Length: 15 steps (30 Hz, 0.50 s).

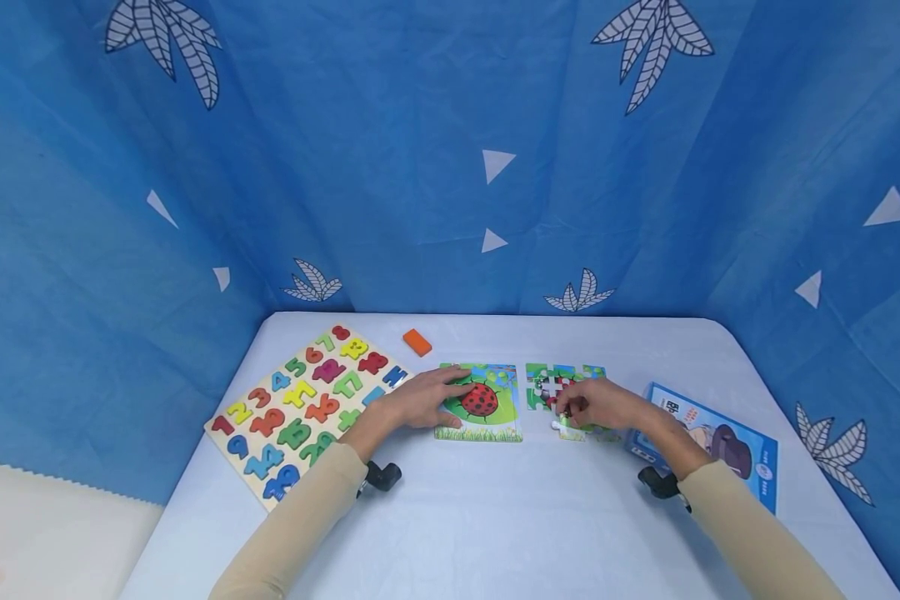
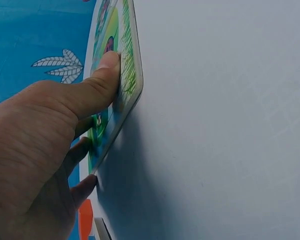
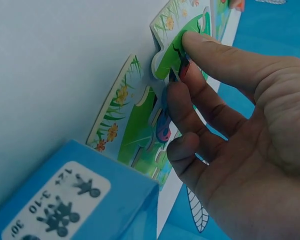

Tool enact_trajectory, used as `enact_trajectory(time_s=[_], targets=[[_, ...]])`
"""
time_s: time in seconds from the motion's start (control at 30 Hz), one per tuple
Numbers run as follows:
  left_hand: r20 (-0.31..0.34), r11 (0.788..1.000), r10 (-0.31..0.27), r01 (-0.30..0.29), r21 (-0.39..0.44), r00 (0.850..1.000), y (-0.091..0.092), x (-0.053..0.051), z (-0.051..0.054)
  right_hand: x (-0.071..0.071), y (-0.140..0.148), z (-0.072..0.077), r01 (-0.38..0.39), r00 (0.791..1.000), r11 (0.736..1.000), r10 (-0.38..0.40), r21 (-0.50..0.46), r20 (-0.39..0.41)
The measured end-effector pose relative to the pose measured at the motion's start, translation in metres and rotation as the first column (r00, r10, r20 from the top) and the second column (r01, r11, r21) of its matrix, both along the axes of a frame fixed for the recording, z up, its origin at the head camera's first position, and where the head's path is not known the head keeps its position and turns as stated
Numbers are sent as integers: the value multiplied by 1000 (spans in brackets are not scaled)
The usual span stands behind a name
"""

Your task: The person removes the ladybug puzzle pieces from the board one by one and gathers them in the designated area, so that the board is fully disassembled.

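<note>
My left hand (image 1: 418, 398) lies on the left side of a square ladybug picture board (image 1: 504, 408), thumb and fingers spread over its surface and edge. Just to the right, my right hand (image 1: 596, 403) bends over a partly separated jigsaw with a ladybug on green (image 1: 536, 373). In the right wrist view, thumb and fingers pinch a green jigsaw piece (image 3: 166, 61) with a rounded knob and grass and flowers along its border. Other jigsaw pieces (image 3: 112, 112) lie beside it, with gaps between them. The fingers hide part of the jigsaw's middle.
A wooden number board (image 1: 300, 392) with colourful numerals lies left, partly under the left forearm. An orange block (image 1: 417, 342) sits behind the picture board. A blue game box (image 1: 763, 467) stands right, partly under the right forearm. Blue curtains (image 1: 450, 167) surround the white table (image 1: 487, 533).
</note>
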<state>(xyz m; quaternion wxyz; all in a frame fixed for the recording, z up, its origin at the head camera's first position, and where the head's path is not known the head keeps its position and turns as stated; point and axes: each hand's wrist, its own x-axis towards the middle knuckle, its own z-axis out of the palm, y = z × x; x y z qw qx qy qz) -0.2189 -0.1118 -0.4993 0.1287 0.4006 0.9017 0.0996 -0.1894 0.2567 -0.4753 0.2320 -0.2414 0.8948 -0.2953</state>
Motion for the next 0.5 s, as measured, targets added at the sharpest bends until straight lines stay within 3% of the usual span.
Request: enact_trajectory(time_s=[0.5], targets=[[1, 1000, -1, 1, -2, 1000, 0, 0, 2, 0, -3, -2, 25, 999, 999, -24, 42, -21]])
